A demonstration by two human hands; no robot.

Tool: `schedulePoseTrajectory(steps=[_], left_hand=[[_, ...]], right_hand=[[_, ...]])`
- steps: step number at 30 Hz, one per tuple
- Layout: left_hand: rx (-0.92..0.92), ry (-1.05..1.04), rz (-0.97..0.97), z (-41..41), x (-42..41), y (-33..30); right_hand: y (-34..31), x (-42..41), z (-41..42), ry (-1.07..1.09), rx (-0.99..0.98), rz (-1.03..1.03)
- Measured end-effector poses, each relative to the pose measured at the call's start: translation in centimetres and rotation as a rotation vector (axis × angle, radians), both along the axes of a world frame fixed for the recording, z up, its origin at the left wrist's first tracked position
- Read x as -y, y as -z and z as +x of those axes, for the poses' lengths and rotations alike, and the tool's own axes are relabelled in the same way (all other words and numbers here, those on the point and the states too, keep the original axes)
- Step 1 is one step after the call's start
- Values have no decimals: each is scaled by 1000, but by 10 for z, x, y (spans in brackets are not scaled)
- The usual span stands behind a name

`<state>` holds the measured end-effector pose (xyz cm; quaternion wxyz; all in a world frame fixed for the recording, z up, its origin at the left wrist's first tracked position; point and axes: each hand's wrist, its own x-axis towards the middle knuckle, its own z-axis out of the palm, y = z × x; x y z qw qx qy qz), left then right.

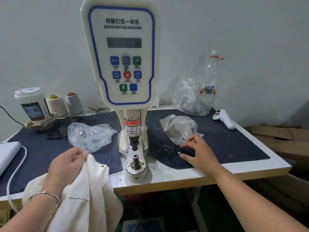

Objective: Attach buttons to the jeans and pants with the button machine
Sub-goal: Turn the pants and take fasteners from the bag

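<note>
pants [87,190] draped lengthwise, waistband toward machine [132,148]

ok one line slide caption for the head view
At the servo button machine: left hand grips cream pants, right hand reaches for a small button.

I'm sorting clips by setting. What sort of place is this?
Probably a small garment workshop: a servo button machine stands on the worktable, thread cones sit by the wall, and the left hand holds cream pants.

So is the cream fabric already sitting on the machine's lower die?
No, the cream fabric is gripped in the left hand, left of the bare lower die.
</note>
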<state>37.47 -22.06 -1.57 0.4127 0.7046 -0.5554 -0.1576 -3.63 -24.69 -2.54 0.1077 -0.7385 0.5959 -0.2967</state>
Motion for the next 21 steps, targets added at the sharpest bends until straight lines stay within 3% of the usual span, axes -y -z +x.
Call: schedulePoseTrajectory(steps=[7, 16, 21], left_hand=[[5, 3, 4, 1, 0, 0], [5, 6, 1, 2, 1, 1], [-6, 3, 6, 2, 1, 0]], right_hand=[[-4, 6, 11, 56, 125, 114], [-6, 6, 18, 114, 99, 93], [-13, -3, 29, 130, 243, 21]])
